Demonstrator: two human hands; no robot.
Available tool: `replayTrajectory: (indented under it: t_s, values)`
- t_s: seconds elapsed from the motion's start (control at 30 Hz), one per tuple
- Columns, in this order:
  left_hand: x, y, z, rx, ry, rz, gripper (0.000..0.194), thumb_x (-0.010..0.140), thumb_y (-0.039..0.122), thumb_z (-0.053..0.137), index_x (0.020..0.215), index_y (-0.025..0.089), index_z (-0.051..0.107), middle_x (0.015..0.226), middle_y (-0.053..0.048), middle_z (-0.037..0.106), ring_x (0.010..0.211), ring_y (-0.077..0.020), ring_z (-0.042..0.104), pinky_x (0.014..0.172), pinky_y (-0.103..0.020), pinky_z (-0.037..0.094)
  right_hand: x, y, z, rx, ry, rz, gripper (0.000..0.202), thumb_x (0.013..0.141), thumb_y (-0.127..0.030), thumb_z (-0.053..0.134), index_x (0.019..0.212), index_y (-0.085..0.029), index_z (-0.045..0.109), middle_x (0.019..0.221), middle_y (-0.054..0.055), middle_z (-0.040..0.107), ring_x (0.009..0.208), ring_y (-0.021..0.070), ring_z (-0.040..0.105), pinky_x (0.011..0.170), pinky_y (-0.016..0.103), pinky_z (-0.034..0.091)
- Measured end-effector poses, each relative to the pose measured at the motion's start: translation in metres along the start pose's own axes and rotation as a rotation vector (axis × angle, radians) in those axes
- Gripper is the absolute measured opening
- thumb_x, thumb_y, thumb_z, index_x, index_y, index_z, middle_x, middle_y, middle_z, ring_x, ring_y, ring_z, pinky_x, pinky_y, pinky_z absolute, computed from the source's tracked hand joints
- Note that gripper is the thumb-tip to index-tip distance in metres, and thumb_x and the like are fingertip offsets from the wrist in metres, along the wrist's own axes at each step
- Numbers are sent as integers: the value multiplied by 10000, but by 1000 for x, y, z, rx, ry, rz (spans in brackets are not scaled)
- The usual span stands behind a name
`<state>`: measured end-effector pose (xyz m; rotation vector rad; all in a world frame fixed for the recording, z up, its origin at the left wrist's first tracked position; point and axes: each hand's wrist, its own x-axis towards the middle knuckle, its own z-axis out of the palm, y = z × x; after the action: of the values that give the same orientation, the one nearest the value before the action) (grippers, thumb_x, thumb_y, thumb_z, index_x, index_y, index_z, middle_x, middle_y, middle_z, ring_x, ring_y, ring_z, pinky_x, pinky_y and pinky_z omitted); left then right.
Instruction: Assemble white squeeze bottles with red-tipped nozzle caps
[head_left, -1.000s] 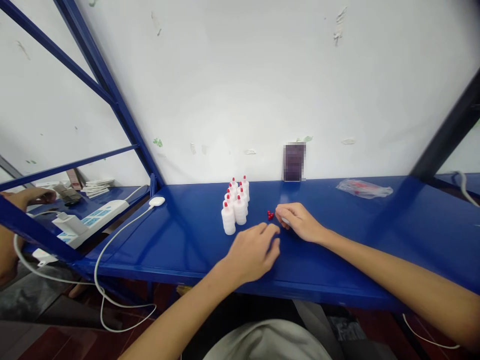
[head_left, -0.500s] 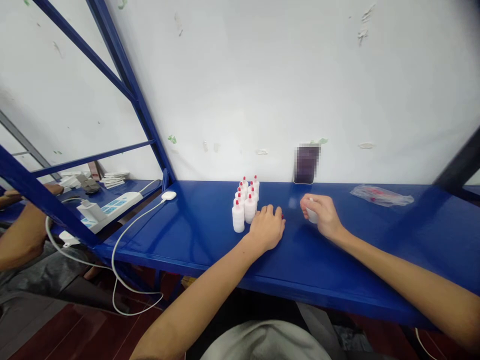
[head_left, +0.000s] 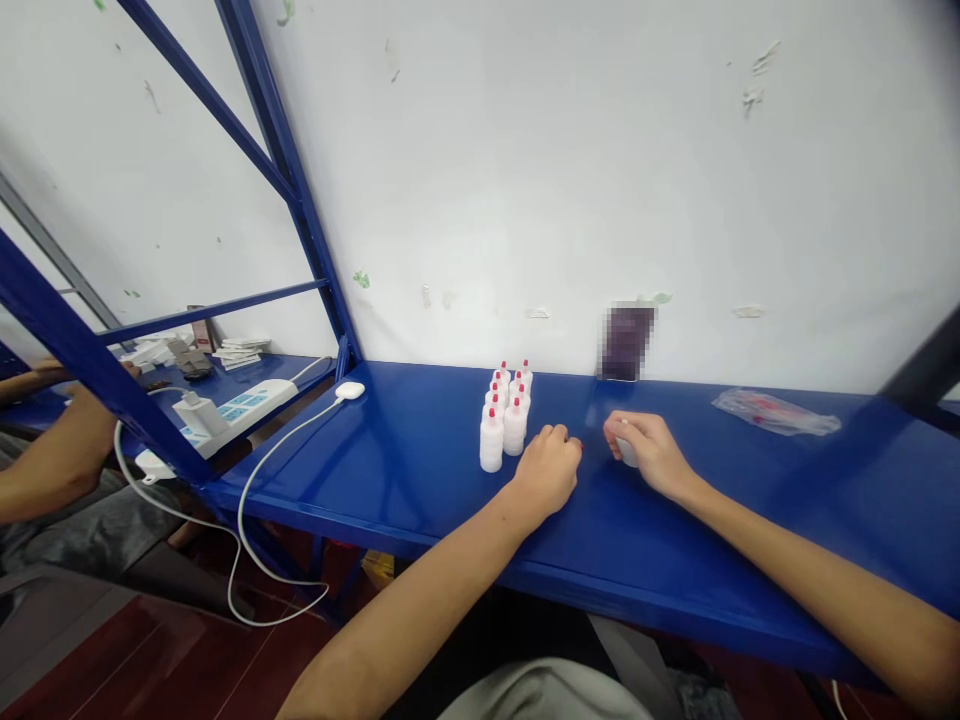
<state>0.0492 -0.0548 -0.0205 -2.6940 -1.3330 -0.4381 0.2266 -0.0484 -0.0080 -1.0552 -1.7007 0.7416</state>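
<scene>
Several white squeeze bottles point(head_left: 491, 445) with red tip caps stand upright in two rows on the blue table point(head_left: 390, 450). Just right of them, my left hand point(head_left: 549, 468) is low over the tabletop with its fingers curled down. A bit of a red cap point(head_left: 581, 446) shows at its fingertips; the rest is hidden by the hand. My right hand point(head_left: 646, 450) is wrapped around another white bottle point(head_left: 627, 454), whose body shows below the thumb. The top of that bottle is covered by the fingers. A small gap separates my two hands.
A phone point(head_left: 627, 343) leans on the wall behind my hands. At right lies a clear plastic bag point(head_left: 776, 412) with red pieces inside. A white cable point(head_left: 259, 490) hangs over the left edge near a power strip point(head_left: 255, 405). Another person's arm point(head_left: 60, 450) is at far left.
The view has shifted slightly, so the scene sits further right. My left hand's fingers are drawn in more, and my hands are slightly closer together. The right hand still holds its bottle.
</scene>
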Motion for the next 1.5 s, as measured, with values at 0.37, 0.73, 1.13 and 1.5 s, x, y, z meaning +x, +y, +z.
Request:
replayTrajectory:
  t_s: [0.37, 0.73, 1.13, 1.5]
  values:
    - [-1, 8, -6, -467, 495, 169, 252, 1010, 190, 393, 1207, 179, 550, 1080, -79, 647, 1008, -179, 636, 914, -324, 552, -4, 2, -2, -83, -143, -56, 493, 937, -497, 389, 555, -201, 487, 524, 10, 490, 508, 152, 451, 530, 300, 356]
    - [-1, 8, 3, -511, 530, 320, 297, 938, 103, 416, 1177, 168, 580, 1064, -83, 676, 984, -176, 662, 883, -312, 584, -11, -5, 5, -62, -255, -114, 423, 897, -433, 415, 608, -180, 592, 512, 9, 514, 490, 152, 470, 506, 288, 368]
    - [-3, 7, -1, -507, 553, 315, 316, 948, 88, 402, 1206, 175, 563, 1091, -80, 654, 1013, -163, 650, 908, -299, 581, -10, -9, 3, -193, -212, -147, 421, 907, -388, 386, 587, -180, 563, 540, -2, 484, 514, 147, 433, 528, 297, 319]
    - [-2, 6, -1, -540, 531, 344, 298, 954, 88, 432, 1202, 176, 572, 1048, -69, 659, 986, -162, 650, 897, -298, 567, -10, -4, 2, -167, -227, -165, 353, 911, -339, 399, 610, -185, 502, 557, -13, 471, 523, 136, 424, 532, 282, 334]
